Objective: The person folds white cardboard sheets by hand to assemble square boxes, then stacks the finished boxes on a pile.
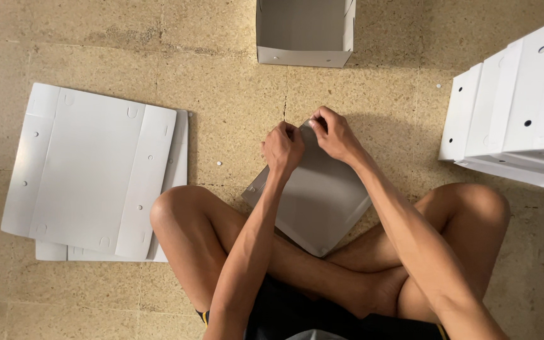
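Note:
I sit cross-legged on the floor with a grey cardboard box blank (322,201) tilted against my legs. My left hand (283,150) pinches its far edge, fingers curled on the card. Just to the right, my right hand (334,133) grips the same far corner, where a small flap is being bent between the fingers. The two hands nearly touch.
A stack of flat white box blanks (89,170) lies on the floor at the left. One folded open box (305,33) stands at the top centre. Several finished white boxes (514,104) are stacked at the right. My knees (177,211) flank the blank.

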